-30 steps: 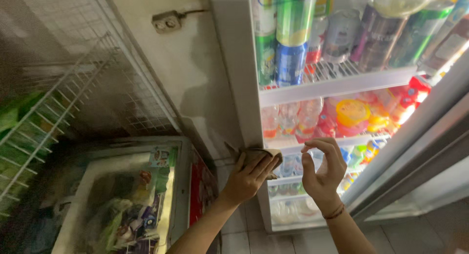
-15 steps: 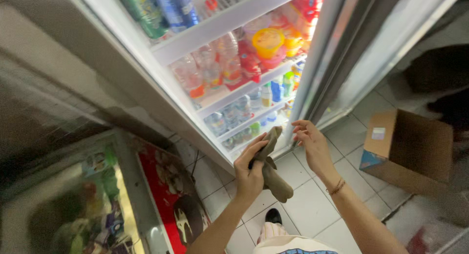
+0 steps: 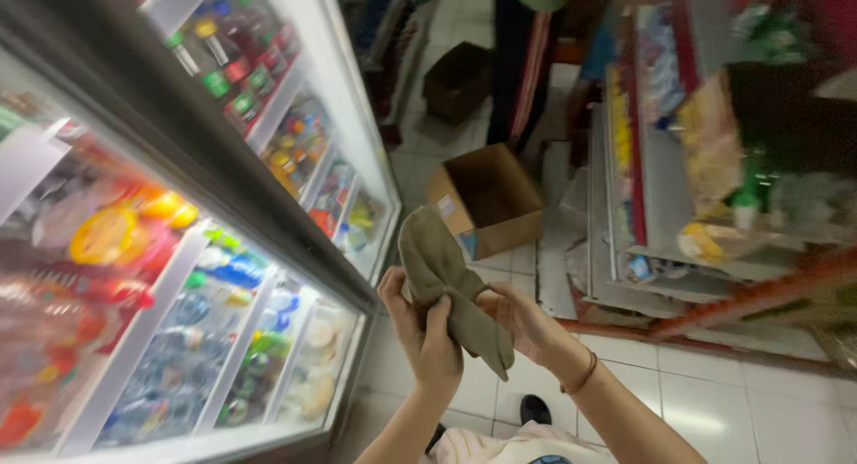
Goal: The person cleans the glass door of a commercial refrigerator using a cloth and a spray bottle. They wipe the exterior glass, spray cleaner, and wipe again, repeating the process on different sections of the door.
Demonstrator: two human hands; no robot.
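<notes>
My left hand is closed around the middle of an olive-grey cloth, which stands up above my fingers and hangs down below them. My right hand has its palm against the lower part of the same cloth, fingers partly curled on it. A thin bracelet circles my right wrist. Both hands are in front of my chest, beside the glass doors of a lit drinks fridge.
An open cardboard box sits on the tiled floor ahead. A second box lies farther down the aisle near a standing person. Shelves of packaged goods line the right side. My shoe shows below.
My view has swung right from the fridge toward the aisle and shelves. The cloth has stayed in my left hand, and my right hand has come onto it.
</notes>
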